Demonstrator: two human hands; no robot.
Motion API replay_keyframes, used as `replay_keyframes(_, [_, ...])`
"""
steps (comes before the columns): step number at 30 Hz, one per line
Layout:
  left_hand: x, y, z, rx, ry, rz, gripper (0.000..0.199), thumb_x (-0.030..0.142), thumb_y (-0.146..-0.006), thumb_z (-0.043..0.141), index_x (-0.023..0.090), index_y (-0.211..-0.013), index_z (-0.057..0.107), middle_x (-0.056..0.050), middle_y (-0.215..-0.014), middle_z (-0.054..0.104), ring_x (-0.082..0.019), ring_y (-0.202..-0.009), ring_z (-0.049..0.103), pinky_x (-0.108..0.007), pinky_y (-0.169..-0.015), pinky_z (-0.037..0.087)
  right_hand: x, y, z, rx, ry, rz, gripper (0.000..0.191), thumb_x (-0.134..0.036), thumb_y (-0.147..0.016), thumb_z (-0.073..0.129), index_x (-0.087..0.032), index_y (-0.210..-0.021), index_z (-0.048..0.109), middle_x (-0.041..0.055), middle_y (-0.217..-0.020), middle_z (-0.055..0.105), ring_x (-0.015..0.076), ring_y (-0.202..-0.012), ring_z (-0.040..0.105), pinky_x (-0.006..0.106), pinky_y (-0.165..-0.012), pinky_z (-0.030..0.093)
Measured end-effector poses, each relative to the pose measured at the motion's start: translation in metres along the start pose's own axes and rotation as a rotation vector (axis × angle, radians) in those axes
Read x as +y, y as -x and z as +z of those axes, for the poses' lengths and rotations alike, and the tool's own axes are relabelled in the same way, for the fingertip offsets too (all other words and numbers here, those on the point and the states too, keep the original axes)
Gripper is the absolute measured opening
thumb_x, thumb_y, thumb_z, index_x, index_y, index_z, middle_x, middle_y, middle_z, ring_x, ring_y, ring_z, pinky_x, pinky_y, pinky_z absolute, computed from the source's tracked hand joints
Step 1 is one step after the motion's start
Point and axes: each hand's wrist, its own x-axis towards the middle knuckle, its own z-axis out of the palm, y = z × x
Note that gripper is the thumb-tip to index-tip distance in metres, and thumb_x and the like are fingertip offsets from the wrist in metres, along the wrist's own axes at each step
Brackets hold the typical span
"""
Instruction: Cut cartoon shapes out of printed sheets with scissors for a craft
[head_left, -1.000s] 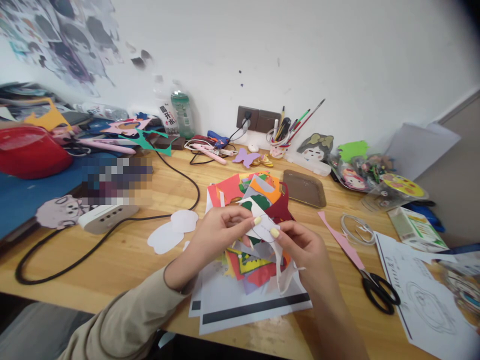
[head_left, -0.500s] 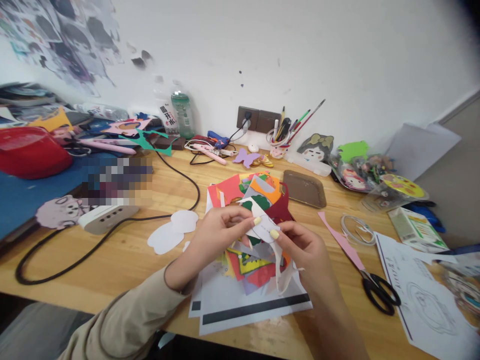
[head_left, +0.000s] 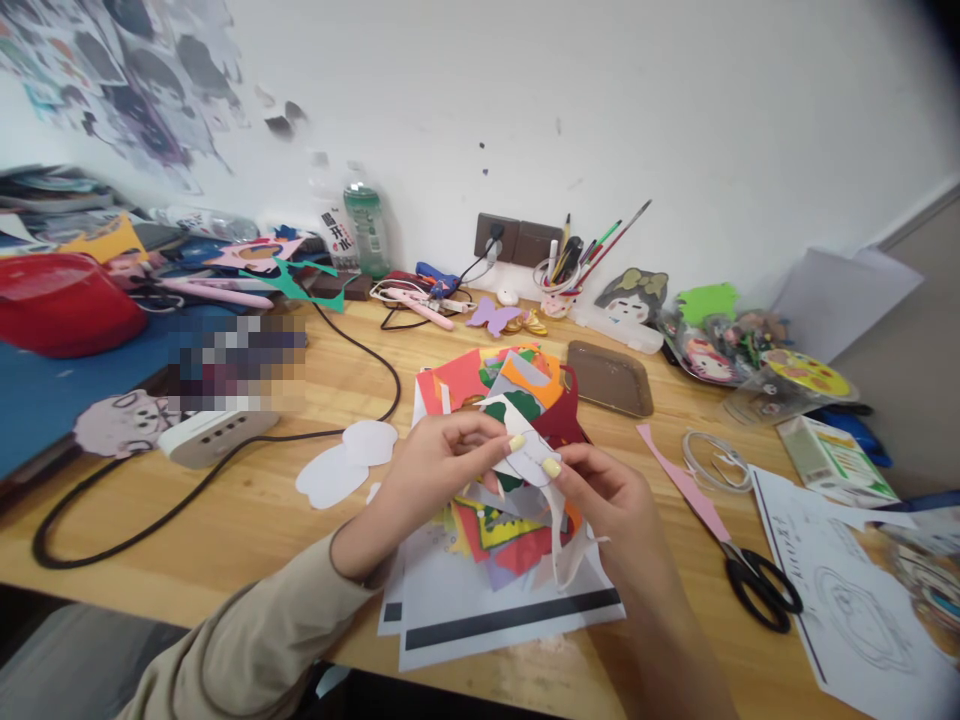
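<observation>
Paper (head_left: 531, 463) held above the scraps (head_left: 514, 535), between the two hands. The left hand (head_left: 452, 453) pinches its left part between thumb and fingers; the right hand (head_left: 611, 487) pinches the opposite edge, the fingers behind it partly hidden. A narrow strip (head_left: 568, 570) hangs below the right thumb; whether it joins the paper cannot be told. Possible faults: (a) a tear, should the hands pull apart, since both grips bear on one thin piece; (b) a crease near the drawn curve, should the thumbs press unevenly; (c) a snag, should the dangling strip catch on the scraps; (d) loss among the scraps, should both pinches slacken. The scissors (head_left: 763, 590) lie well apart, to the right, in neither hand.
</observation>
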Motion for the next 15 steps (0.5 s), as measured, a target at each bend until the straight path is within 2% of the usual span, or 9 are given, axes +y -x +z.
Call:
replay_keyframes(7, [-0.002, -0.001, 0.000, 0.009, 0.004, 0.003, 0.015, 0.031, -0.075, 0.060, 0.017, -0.073, 0.061, 0.004, -0.063, 0.059, -0.006, -0.046, 0.055, -0.014, -0.043, 0.038, -0.001, 0.000, 0.001, 0.011, 0.003, -0.003, 0.014, -0.034, -0.070, 0.065, -0.021, -0.072, 0.063, -0.0005, -0.068, 0.058, 0.0127, -0.063, 0.050, 0.023, -0.057, 0.040])
replay_keyframes(11, [-0.001, 0.000, 0.000, 0.016, 0.010, 0.001, 0.013, 0.030, -0.074, 0.061, 0.016, -0.072, 0.061, 0.005, -0.058, 0.057, -0.006, -0.046, 0.055, -0.014, -0.043, 0.037, 0.001, 0.000, 0.001, 0.018, 0.024, 0.005, 0.017, -0.037, -0.074, 0.061, -0.021, -0.076, 0.064, 0.0010, -0.070, 0.060, 0.0146, -0.066, 0.054, 0.024, -0.058, 0.043])
replay_keyframes(13, [0.001, -0.001, 0.000, 0.032, 0.018, -0.001, 0.013, 0.029, -0.074, 0.061, 0.016, -0.070, 0.060, 0.005, -0.055, 0.054, -0.006, -0.045, 0.054, -0.014, -0.042, 0.036, 0.004, -0.001, -0.003, 0.073, 0.049, 0.003, 0.020, -0.039, -0.075, 0.060, -0.021, -0.081, 0.064, 0.0027, -0.074, 0.062, 0.0166, -0.069, 0.057, 0.026, -0.060, 0.045])
replay_keyframes(15, [0.003, 0.000, -0.001, 0.060, 0.027, -0.003, 0.015, 0.029, -0.072, 0.062, 0.015, -0.067, 0.059, 0.005, -0.053, 0.054, -0.006, -0.043, 0.052, -0.015, -0.041, 0.036, 0.006, -0.003, -0.011, 0.194, 0.090, -0.020, 0.024, -0.042, -0.076, 0.057, -0.021, -0.085, 0.063, 0.0040, -0.081, 0.063, 0.0181, -0.074, 0.057, 0.029, -0.065, 0.046])
